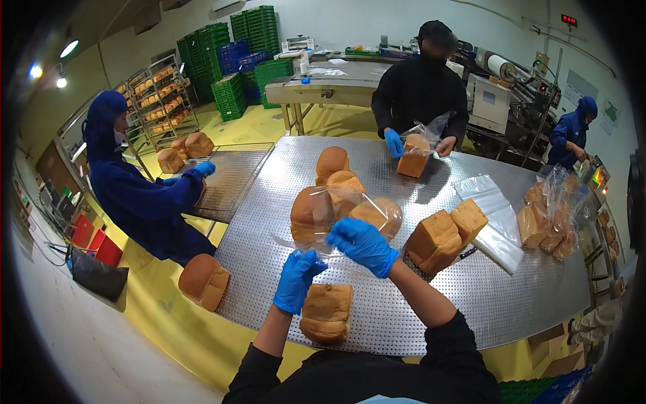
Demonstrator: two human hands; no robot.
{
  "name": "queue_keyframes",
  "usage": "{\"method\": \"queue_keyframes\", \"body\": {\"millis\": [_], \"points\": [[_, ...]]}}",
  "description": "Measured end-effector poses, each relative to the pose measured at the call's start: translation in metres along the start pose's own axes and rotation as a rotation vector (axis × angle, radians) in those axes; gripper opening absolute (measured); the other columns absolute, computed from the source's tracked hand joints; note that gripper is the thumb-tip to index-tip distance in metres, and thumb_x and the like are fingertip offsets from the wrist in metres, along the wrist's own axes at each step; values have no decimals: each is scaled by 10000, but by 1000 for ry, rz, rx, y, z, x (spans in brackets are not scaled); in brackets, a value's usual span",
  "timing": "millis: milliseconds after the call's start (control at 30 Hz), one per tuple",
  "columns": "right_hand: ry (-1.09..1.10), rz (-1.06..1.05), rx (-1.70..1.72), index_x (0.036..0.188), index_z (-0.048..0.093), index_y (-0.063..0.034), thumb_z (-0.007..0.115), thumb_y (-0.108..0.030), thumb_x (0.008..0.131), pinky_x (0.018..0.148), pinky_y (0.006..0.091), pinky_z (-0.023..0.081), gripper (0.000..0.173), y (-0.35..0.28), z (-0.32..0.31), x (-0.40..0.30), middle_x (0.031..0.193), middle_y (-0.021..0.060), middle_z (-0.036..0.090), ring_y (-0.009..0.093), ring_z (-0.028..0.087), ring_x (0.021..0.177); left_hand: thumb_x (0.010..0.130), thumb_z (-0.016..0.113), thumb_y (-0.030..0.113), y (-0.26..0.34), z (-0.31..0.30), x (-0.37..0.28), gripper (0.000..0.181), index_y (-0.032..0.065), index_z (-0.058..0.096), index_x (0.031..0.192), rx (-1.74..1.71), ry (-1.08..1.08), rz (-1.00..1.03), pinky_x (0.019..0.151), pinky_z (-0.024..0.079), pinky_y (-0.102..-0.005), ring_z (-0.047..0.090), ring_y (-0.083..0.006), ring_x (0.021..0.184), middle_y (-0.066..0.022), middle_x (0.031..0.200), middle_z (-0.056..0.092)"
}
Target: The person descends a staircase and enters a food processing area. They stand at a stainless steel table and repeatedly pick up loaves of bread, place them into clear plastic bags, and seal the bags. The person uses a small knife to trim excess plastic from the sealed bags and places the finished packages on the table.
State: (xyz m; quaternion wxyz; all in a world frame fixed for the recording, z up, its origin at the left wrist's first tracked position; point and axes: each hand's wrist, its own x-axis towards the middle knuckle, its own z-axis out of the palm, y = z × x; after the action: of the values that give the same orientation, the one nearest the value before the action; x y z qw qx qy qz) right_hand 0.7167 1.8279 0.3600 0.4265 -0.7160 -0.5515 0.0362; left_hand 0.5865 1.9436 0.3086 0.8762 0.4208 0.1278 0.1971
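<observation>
A clear plastic bag [328, 207] is stretched between my gloved hands above the steel table. Its lower edge is pinched in my left hand [299, 278], while my right hand [361, 245] grips it a little higher and to the right. Directly below my hands, a bread loaf [327, 313] lies near the table's front edge. Beyond the bag several loaves stand close together, among them a round-topped loaf [310, 214] and a loaf [331, 164] at the back. The film partly covers the loaf [386, 214] behind my right hand.
Two square loaves [435, 241] stand right of my hands, beside a knife [468, 253] and a stack of clear bags [492, 222]. Bagged loaves [547, 222] sit farther right. Across the perforated table [404, 313], a co-worker [421, 91] bags a loaf; another person [141, 177] stands left by a wire rack [232, 177].
</observation>
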Motion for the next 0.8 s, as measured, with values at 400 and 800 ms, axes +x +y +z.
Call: {"method": "queue_keyframes", "body": {"millis": [400,800], "points": [[183,-317,-756,813,519,-119,515,-128,671,591,297,421,142,11,29,-49,792,32,509,192,516,743,805,496,22,-45,-28,-5,41,22,537,805,-534,122,-324,620,499,-251,539,-138,599,-65,723,557],[-3,21,169,815,514,-29,513,-248,811,637,361,415,219,34,21,-52,743,178,507,299,520,711,738,580,38,-31,11,-13,197,97,437,615,143,9,-61,548,428,-218,444,-65,533,9,608,472]]}}
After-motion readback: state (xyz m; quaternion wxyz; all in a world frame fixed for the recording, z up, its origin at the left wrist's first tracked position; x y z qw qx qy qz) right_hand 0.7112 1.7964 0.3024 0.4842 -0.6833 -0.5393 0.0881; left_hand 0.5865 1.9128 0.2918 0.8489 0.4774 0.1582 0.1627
